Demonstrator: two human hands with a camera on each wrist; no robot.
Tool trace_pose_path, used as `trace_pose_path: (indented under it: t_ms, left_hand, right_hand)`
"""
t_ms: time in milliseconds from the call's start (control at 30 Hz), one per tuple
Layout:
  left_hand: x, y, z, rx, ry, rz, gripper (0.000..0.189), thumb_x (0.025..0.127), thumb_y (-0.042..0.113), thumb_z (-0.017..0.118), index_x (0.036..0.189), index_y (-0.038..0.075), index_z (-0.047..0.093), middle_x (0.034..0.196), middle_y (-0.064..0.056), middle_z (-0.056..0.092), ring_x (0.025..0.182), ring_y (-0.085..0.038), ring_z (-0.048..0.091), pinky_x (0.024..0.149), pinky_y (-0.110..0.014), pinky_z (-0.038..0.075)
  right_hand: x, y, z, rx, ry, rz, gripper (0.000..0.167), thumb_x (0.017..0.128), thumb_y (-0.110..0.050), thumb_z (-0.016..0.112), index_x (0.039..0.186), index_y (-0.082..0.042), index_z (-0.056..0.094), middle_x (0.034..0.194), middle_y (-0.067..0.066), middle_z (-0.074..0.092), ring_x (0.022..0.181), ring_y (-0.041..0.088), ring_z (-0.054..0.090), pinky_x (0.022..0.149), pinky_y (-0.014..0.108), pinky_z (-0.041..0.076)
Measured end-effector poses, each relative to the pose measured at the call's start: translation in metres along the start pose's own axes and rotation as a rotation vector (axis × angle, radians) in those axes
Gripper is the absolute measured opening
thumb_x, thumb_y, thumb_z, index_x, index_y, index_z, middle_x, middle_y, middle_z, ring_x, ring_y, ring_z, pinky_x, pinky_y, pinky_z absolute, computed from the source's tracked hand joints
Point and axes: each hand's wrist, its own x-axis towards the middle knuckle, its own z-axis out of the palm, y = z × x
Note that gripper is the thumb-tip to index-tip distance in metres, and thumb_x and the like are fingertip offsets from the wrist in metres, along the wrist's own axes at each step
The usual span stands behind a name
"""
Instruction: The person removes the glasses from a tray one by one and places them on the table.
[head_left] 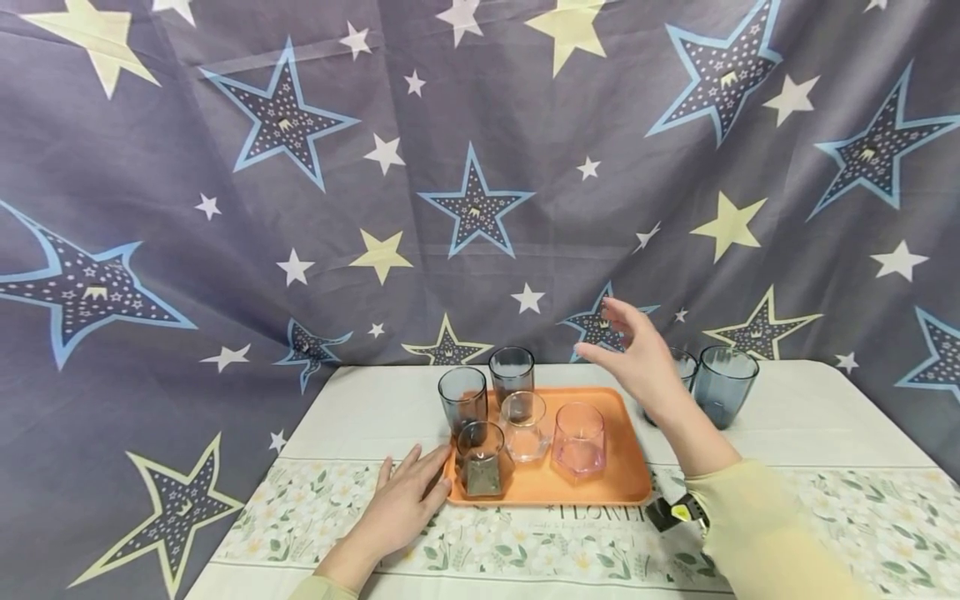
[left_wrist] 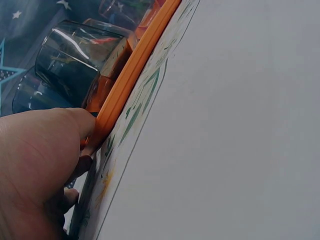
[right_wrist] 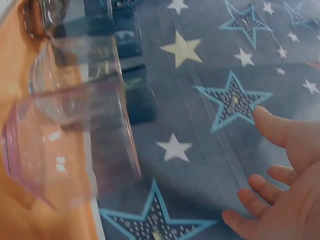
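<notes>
My left hand [head_left: 405, 504] rests at the left edge of an orange tray [head_left: 626, 450], fingers fairly straight. In the left wrist view its thumb touches the tray's rim [left_wrist: 117, 105]. Empty and raised, my right hand [head_left: 633, 358] has its fingers spread apart above the tray's back right. On the tray stand a pink-tinted glass [head_left: 579, 437], a clear glass [head_left: 525, 429] and a smoky grey glass [head_left: 482, 467]. Two blue-grey tumblers are at its left, one nearer [head_left: 461, 400] and one farther back [head_left: 512, 367]. The pink glass [right_wrist: 75, 145] also shows in the right wrist view.
Right of the tray, a blue tumbler [head_left: 723, 387] stands beside another blue tumbler [head_left: 681, 367] partly hidden by my right forearm. A floral cloth [head_left: 322, 500] covers the table. Behind it hangs a dark curtain [head_left: 420, 108] with stars.
</notes>
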Motion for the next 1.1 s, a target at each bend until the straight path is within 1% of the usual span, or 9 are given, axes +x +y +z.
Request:
trace_pose_path:
  t_ms: [67, 233, 467, 567, 867, 1100]
  left_hand:
    - [0.000, 0.000, 0.000, -0.003, 0.000, 0.000, 0.056, 0.117, 0.040, 0.055, 0.167, 0.014, 0.052, 0.169, -0.004, 0.051, 0.164, -0.044, 0.030, 0.128, -0.077, 0.003]
    - [0.000, -0.001, -0.001, -0.004, -0.002, 0.003, 0.056, 0.117, 0.040, 0.055, 0.167, 0.014, 0.052, 0.170, -0.005, 0.051, 0.164, -0.044, 0.030, 0.128, -0.077, 0.003]
    - [0.000, -0.003, 0.001, -0.009, -0.011, 0.002, 0.057, 0.118, 0.043, 0.054, 0.167, 0.014, 0.051, 0.170, -0.004, 0.051, 0.164, -0.043, 0.030, 0.128, -0.078, 0.002]
    - [0.000, -0.003, 0.000, -0.011, -0.012, 0.001, 0.057, 0.118, 0.041, 0.055, 0.167, 0.014, 0.052, 0.169, -0.005, 0.051, 0.164, -0.043, 0.030, 0.127, -0.078, 0.002]
    - [0.000, -0.002, -0.001, -0.006, -0.006, 0.004, 0.056, 0.117, 0.038, 0.056, 0.167, 0.013, 0.052, 0.169, -0.006, 0.052, 0.163, -0.044, 0.031, 0.127, -0.078, 0.003]
    - [0.000, -0.003, 0.001, -0.011, -0.008, -0.001, 0.056, 0.117, 0.040, 0.056, 0.167, 0.014, 0.052, 0.169, -0.005, 0.051, 0.163, -0.043, 0.031, 0.127, -0.078, 0.003]
  right_hand:
    - [0.002, -0.002, 0.010, 0.008, -0.020, -0.013, 0.090, 0.096, -0.027, 0.092, 0.169, -0.006, 0.043, 0.160, 0.020, 0.055, 0.150, 0.037, 0.048, 0.127, 0.055, 0.038]
    - [0.006, -0.005, 0.033, 0.007, -0.078, -0.034, 0.090, 0.095, -0.028, 0.093, 0.168, -0.007, 0.044, 0.156, 0.020, 0.057, 0.145, 0.039, 0.052, 0.120, 0.060, 0.043]
    - [0.010, 0.001, 0.066, 0.024, -0.175, 0.023, 0.093, 0.095, -0.028, 0.092, 0.170, -0.010, 0.041, 0.159, 0.016, 0.054, 0.148, 0.038, 0.050, 0.119, 0.061, 0.045]
    - [0.011, 0.005, 0.076, 0.029, -0.199, 0.038, 0.094, 0.095, -0.028, 0.092, 0.171, -0.011, 0.041, 0.160, 0.017, 0.053, 0.148, 0.039, 0.050, 0.118, 0.061, 0.046]
    - [0.017, 0.010, 0.092, 0.013, -0.251, 0.066, 0.094, 0.097, -0.026, 0.091, 0.172, -0.010, 0.037, 0.165, 0.020, 0.048, 0.151, 0.043, 0.048, 0.120, 0.060, 0.044]
    - [0.022, 0.016, 0.099, -0.005, -0.285, 0.083, 0.099, 0.095, -0.031, 0.092, 0.173, -0.007, 0.034, 0.167, 0.021, 0.046, 0.152, 0.045, 0.046, 0.121, 0.060, 0.044]
